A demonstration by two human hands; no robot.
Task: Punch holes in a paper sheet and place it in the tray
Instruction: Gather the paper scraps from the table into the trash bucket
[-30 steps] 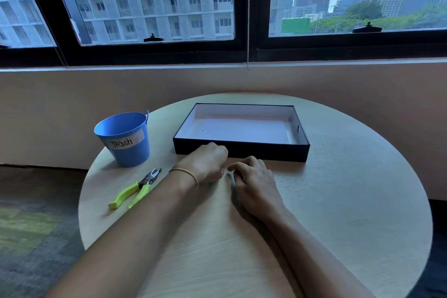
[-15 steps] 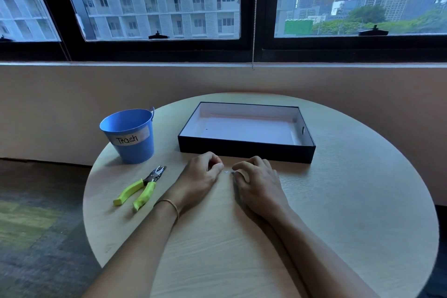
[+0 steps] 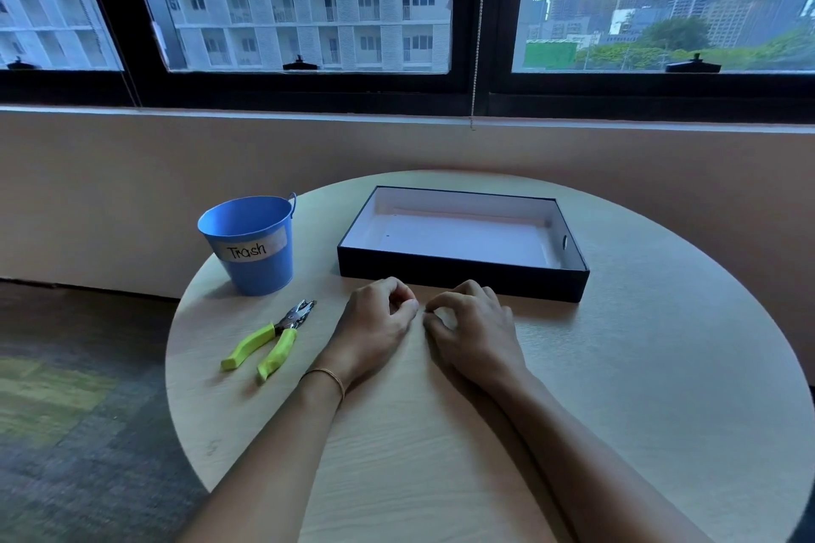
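A white paper sheet (image 3: pixel 463 240) with a small punched hole near its left edge lies flat inside the black tray (image 3: pixel 458 280) at the far middle of the round table. A hole punch with lime-green handles (image 3: pixel 269 342) lies to the left, with no hand on it. My left hand (image 3: pixel 375 322) and my right hand (image 3: pixel 474 331) rest on the table just in front of the tray, fingers curled and fingertips almost meeting. A tiny whitish speck shows between them; I cannot tell if either hand pinches it.
A blue bucket (image 3: pixel 251 247) labelled "Trash" stands at the table's back left, beyond the punch. The round wooden table (image 3: pixel 639 366) stands against a wall below windows. Carpeted floor lies to the left.
My left hand has drawn back slightly from the tray's front wall and its wrist has turned outward. My right hand has stayed almost in place.
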